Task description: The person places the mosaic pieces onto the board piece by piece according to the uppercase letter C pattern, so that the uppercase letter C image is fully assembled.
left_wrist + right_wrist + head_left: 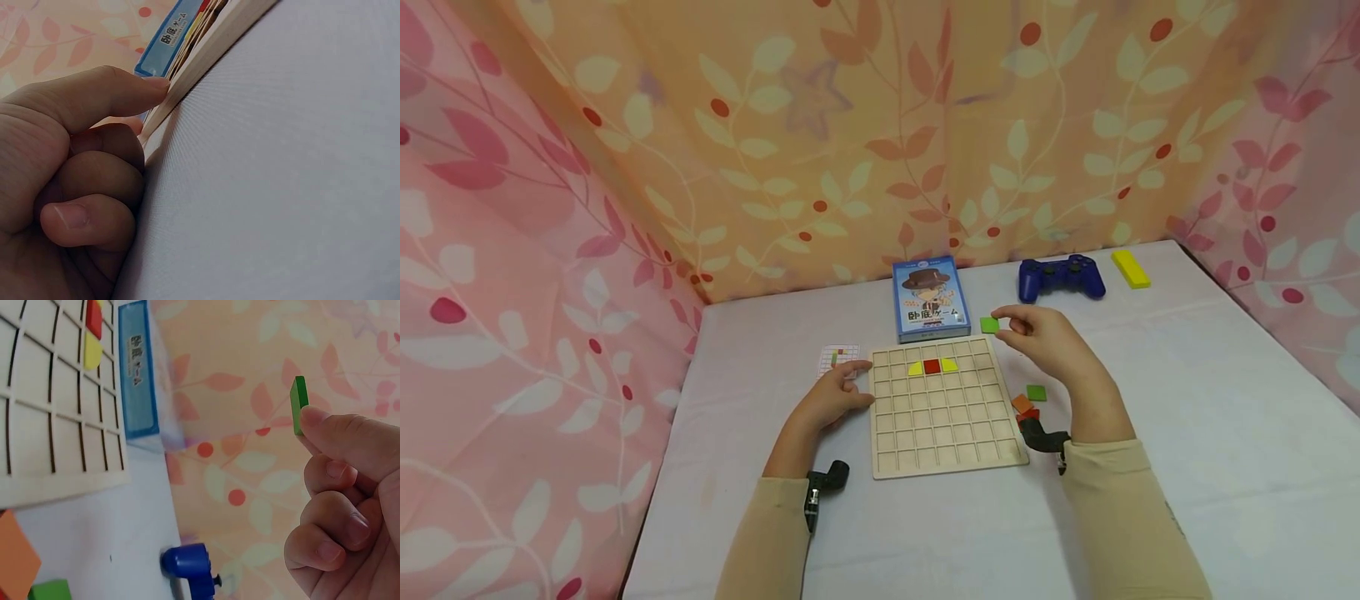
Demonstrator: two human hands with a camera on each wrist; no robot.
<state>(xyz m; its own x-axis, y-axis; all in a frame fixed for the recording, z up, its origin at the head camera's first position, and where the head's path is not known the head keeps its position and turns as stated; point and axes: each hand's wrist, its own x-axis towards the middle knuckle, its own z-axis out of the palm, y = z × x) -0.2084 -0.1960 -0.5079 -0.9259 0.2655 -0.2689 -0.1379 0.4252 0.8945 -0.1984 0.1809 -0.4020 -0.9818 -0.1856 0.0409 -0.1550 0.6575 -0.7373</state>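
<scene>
My right hand pinches a green square tile between thumb and fingertips, raised above the table just beyond the board's far right corner. In the right wrist view the tile is seen nearly edge-on, its other fingers curled below. A wooden grid board lies flat, with a red square between two yellow rounded pieces in an upper row. At the board's left edge rests my left hand, thumb and index finger extended to the rim and the remaining fingers curled.
Beside the board's right edge lie a green tile, an orange tile and red pieces. A pattern card lies by the left hand. Behind stand a blue box, a blue game controller and a yellow block.
</scene>
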